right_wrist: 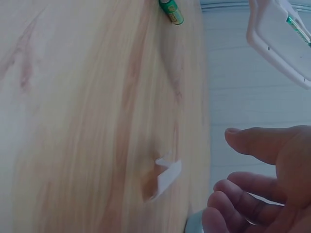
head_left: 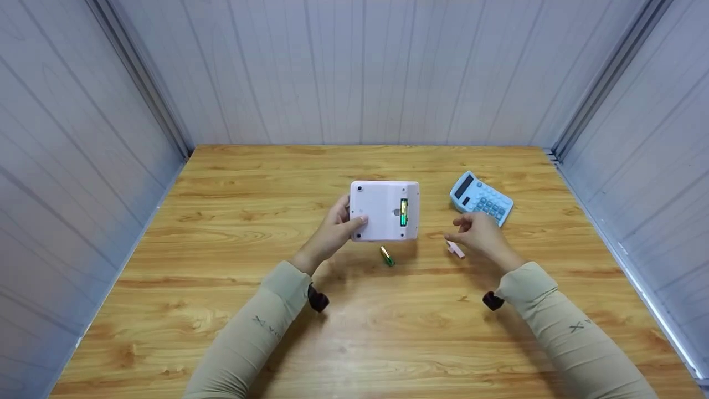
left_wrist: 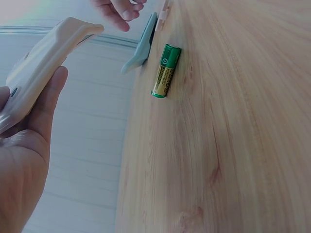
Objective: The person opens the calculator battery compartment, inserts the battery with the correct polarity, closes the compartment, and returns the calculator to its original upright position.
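My left hand grips a pale pink calculator by its left side, thumb on the back and fingers beneath. The calculator's back faces the head camera, held up over the table. A green-and-gold battery lies in its uncovered battery slot. Below it, on the table, rests a loose green-and-gold battery. My right hand holds nothing; its fingers are loosely curled, the thumb apart from them. Close beneath those fingertips is a small pink battery cover, seen tilted in the right wrist view.
A light blue calculator lies face up at the right, just beyond my right hand and partly covered by it. The wooden table is bounded by pale panel walls at the back and both sides.
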### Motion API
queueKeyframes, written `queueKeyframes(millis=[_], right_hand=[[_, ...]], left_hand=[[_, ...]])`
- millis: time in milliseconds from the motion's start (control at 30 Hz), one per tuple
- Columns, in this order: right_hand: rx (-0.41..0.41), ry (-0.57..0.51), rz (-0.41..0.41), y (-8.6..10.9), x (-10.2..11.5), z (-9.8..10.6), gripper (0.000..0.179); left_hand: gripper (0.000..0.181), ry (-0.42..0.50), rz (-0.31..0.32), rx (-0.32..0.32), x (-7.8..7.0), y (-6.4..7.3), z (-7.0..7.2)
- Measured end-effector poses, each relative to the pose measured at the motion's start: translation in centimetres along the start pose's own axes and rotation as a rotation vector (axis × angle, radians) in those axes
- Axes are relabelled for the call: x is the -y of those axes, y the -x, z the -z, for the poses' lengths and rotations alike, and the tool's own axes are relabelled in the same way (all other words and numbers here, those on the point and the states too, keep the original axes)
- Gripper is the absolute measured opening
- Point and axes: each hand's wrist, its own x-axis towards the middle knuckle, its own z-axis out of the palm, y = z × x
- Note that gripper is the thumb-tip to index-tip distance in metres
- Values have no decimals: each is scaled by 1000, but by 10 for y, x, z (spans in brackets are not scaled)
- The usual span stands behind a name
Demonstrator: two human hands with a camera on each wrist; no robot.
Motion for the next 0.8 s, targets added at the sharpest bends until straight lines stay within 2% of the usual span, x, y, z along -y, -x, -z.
queueKeyframes(millis=[367,567,667,800], right_hand=[[94,14,-74,4,-9,-7,46],[120,24,-80,3,-15,-10,42],[123,24,-85,3,-16,-12,34],[117,43,-52,3,-18,-12,28]], left_hand=[[62,-3,11,-3,1,1,-1],[61,-19,9,-7,1,1,-1],[62,-26,3,-5,1,0,-1],[62,-25,0,7,1,0,-1]])
